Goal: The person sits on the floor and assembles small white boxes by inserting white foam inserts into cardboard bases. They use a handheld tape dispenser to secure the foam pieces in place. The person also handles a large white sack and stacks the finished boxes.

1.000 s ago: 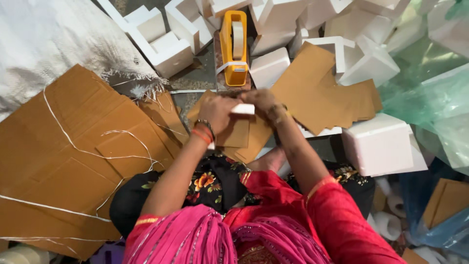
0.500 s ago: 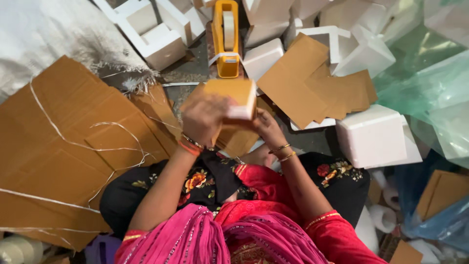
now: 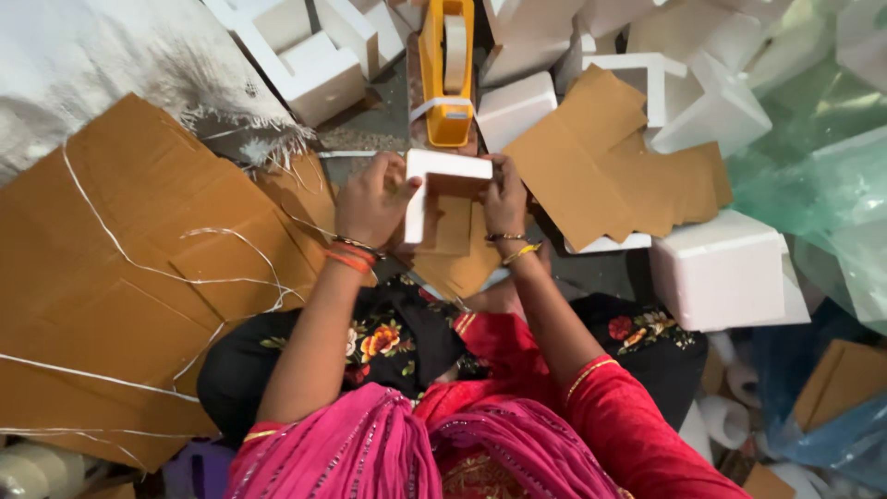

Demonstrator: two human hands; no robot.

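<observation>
Cardboard sheets (image 3: 120, 277) and white foam blocks (image 3: 721, 273) litter the floor around the seated person. Half a second ago the hands held a brown card piece up; now a white L-shaped foam corner (image 3: 443, 180) sits between them, lower, just below the yellow tape dispenser (image 3: 446, 74). Left hand (image 3: 370, 199) grips its upright side, right hand (image 3: 504, 199) pinches the top bar's end, brown card (image 3: 448, 226) behind
</observation>
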